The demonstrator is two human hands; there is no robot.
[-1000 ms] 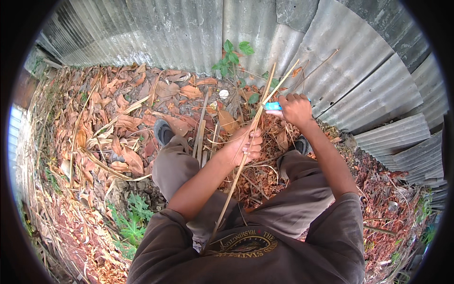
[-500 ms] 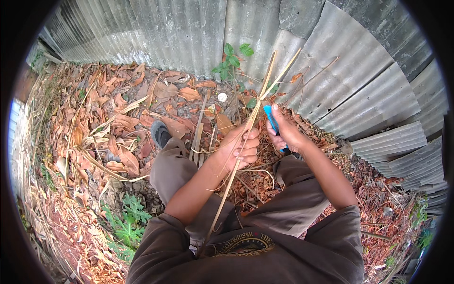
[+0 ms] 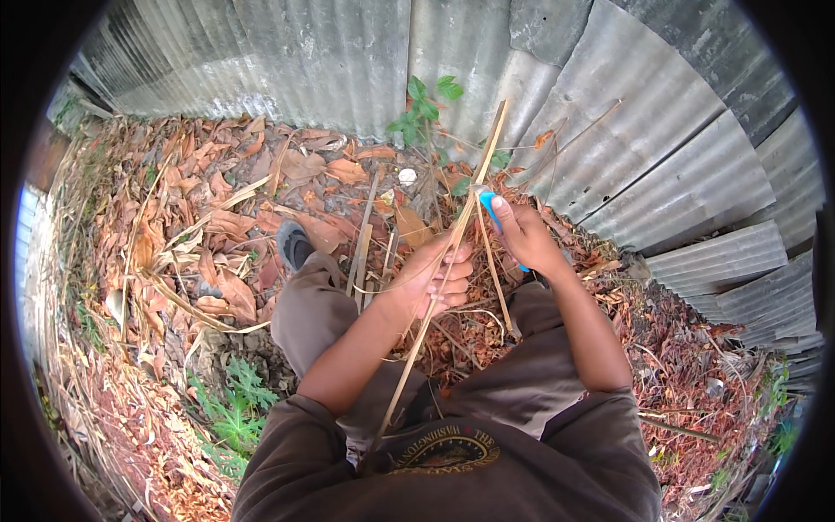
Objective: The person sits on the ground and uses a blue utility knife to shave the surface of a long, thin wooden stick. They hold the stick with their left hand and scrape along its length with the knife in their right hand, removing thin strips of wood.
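Note:
My left hand (image 3: 439, 278) is closed round a long, thin strip of pale split wood (image 3: 405, 387), which looks like bamboo. The strip runs from near my shirt up past my fist to a tip near the metal sheets. Farther up it, my right hand (image 3: 522, 233) grips a blue-handled knife (image 3: 490, 207), with its blade end against the strip. From about that point a thin sliver (image 3: 496, 277) hangs down between my hands. Fine fibres curl out around my left fist. Whether the sliver is still joined to the strip I cannot tell.
Corrugated metal sheets (image 3: 348, 65) form a fence ahead and to the right. Dry brown leaves (image 3: 230, 222) cover the ground at left. Loose wooden strips (image 3: 363, 252) lie by my shoe (image 3: 294, 245). Green plants grow at the fence (image 3: 424, 110) and lower left (image 3: 237, 418).
The sliver that pointed up and right from the strip now hangs downward. My right hand with the knife has moved slightly up and left, against the strip. My left hand keeps its grip.

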